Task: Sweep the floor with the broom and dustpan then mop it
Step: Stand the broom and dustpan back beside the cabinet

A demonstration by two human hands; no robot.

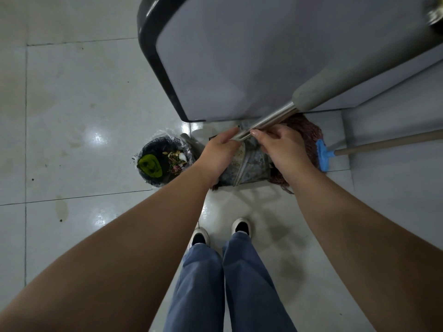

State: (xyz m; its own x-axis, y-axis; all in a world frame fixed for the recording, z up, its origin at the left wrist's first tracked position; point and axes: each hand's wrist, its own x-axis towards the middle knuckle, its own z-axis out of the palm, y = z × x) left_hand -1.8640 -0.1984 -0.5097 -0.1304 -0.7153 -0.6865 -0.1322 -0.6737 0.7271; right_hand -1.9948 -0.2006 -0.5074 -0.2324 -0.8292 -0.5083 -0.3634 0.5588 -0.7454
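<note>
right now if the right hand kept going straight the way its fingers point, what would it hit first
The right hand points up-left, its fingers already on the metal handle. Carrying on, it would probably meet the left hand just across that handle, then the grey cabinet; depth is hard to judge from above.

One dustpan point(244, 164), one mop point(309, 137), one bin point(165, 161), two hands point(221, 149) point(281, 146)

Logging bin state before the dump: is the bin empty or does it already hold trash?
Holds trash. The bin has a plastic liner, with a green item and mixed scraps visible inside.
</note>
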